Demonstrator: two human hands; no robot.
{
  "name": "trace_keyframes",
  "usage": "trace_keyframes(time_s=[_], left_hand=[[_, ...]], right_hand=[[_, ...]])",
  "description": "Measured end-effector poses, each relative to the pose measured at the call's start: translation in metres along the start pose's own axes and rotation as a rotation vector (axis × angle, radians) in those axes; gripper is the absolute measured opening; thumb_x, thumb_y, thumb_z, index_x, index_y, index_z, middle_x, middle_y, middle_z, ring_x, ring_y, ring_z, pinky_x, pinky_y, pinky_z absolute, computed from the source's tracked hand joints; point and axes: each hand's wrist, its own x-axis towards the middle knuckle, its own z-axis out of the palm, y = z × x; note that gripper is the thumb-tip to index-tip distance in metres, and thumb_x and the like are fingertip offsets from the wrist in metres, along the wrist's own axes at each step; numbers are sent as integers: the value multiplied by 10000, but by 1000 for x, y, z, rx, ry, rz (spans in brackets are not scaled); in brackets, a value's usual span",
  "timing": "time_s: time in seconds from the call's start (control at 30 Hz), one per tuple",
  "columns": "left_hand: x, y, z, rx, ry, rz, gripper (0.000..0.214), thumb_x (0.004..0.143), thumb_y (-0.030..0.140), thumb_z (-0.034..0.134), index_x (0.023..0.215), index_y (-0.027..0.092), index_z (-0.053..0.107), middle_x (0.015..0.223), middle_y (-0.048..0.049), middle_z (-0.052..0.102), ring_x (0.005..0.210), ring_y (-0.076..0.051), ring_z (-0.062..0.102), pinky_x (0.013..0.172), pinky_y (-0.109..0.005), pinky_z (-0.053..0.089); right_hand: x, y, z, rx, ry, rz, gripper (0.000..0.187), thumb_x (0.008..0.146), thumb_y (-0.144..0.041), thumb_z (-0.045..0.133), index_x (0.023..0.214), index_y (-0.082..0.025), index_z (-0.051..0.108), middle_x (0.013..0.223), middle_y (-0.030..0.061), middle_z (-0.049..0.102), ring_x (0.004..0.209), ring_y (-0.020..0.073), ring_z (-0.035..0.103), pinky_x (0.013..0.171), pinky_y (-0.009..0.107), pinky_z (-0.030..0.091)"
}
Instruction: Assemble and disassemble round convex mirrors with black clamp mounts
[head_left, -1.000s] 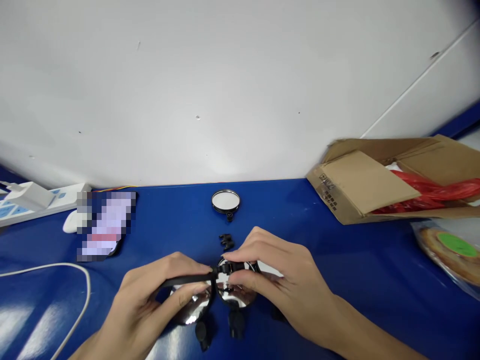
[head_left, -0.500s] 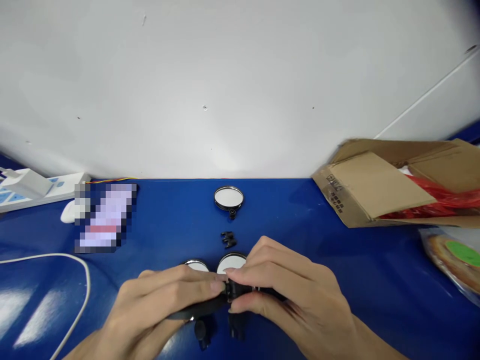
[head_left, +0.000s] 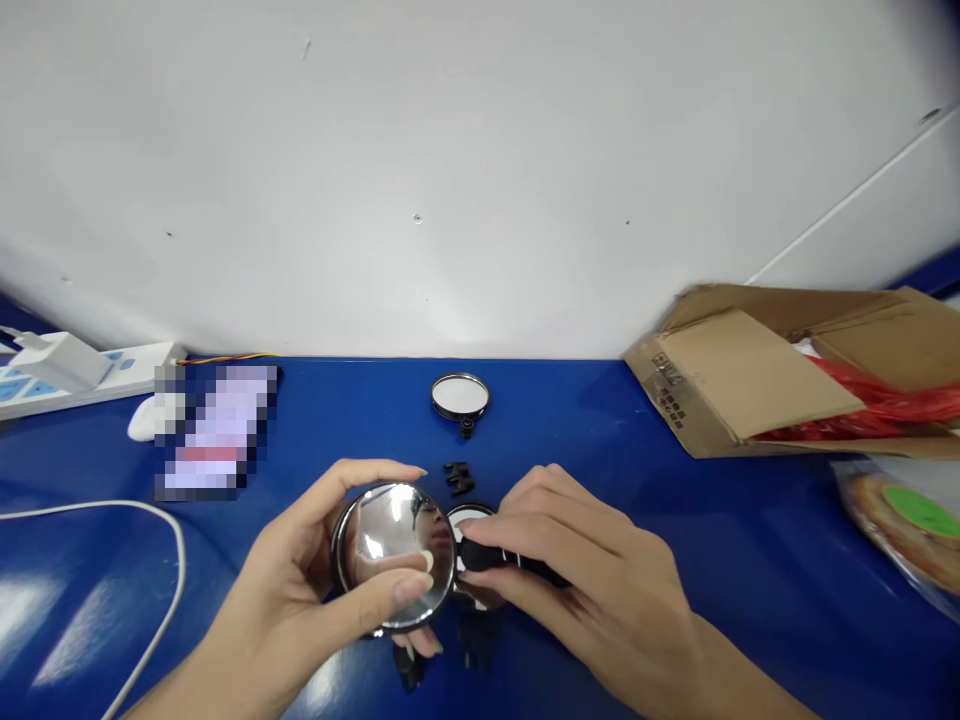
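Chrome-rimmed round mirror (head_left: 394, 557) is in the left hand (head_left: 300, 590): fingers and thumb grip it at the rim, glass facing the camera, held up off the table. Right hand (head_left: 592, 570) is closed on a black plastic mount (head_left: 487, 555), fingers wrapped over it, just beside the held mirror. Second round mirror (head_left: 469, 517) sits behind that mount, ahead of the right fingertips and mostly hidden. Can't tell if the two are joined.

Just below both hands, two black knobs (head_left: 476, 645) stick out, partly hidden. Ahead of the hands are small black clips (head_left: 458, 478), and farther on a third round mirror (head_left: 460, 396) with a black stub at its base. All on a blue table (head_left: 675, 500).

Left of the left hand: white cable (head_left: 135, 510), pixelated object (head_left: 214, 432), white power strip (head_left: 90, 385) with a white charger (head_left: 64, 362). Right of the right hand: cardboard box (head_left: 750, 375) with a red plastic bag (head_left: 885, 400) inside, and a plastic-wrapped round item (head_left: 900, 520). White wall (head_left: 480, 180) runs behind the table.
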Motion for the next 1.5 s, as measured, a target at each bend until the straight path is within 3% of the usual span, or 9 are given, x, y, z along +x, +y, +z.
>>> trace_keyframes(time_s=[0.17,0.27,0.57,0.73,0.87,1.07,1.17,1.37,1.5], left_hand=[[4,-10,-12,508,73,443,801,850,359,1061,1560,465,704,1414,-61,724,1215,-302,806,1034,-394,756],[6,-13,-18,624,99,511,767,902,413,1032,1587,504,699,1525,-58,629,1369,-323,726,1129,-423,707],[15,-8,-21,400,-17,402,660,938,359,1026,1530,482,760,1545,-35,744,1389,-317,774,1194,-381,675],[14,-14,-24,268,-34,248,665,920,374,1043,1512,446,748,1496,-39,821,1413,-321,785,1137,-311,686],[14,-18,-24,147,-75,169,663,923,379,1041,1515,415,743,1595,-79,782,1492,-370,744,1165,-382,688],[9,-19,-21,111,-149,118,716,1001,413,970,1628,470,631,1657,-86,729,1501,-363,733,1253,-458,637],[9,-17,-22,206,-95,159,734,1059,442,897,1695,504,537,1670,-89,692,1428,-338,761,1162,-436,693],[14,-18,-23,397,30,236,584,1111,382,809,1666,418,631,1500,-134,786,1287,-346,817,883,-371,760],[17,-20,-24,428,43,268,556,1119,338,792,1652,404,647,1446,-123,816,1223,-324,838,858,-357,750]], right_hand=[[2,3,1,-39,54,-21,236,1075,-106,830,1289,-186,769,952,30,788,829,183,680,797,368,561],[2,4,1,-66,61,-22,205,1072,-118,835,1254,-185,769,914,23,770,804,184,669,780,373,534],[0,4,0,-37,36,-5,133,1086,-201,845,1190,-194,764,867,-12,758,763,163,668,789,367,511],[3,2,-2,-17,32,0,211,1078,-217,856,1257,-206,744,948,20,785,819,190,672,807,381,526],[2,3,-2,-48,15,-51,315,1096,-154,810,1392,-220,725,1015,30,784,870,189,676,826,374,545],[-1,0,0,-158,37,-153,190,1085,-113,773,1257,-192,757,885,11,709,763,170,586,743,362,525],[-4,-2,-2,-259,81,-196,214,992,-105,797,1167,-208,727,821,2,678,730,186,587,739,385,539],[-7,-4,-4,-430,-19,-211,103,997,-209,775,961,-243,684,741,-7,687,737,206,657,789,408,533],[-4,-3,-3,-416,-111,-299,187,986,-176,723,824,-240,654,651,-22,601,651,187,536,653,409,415]])
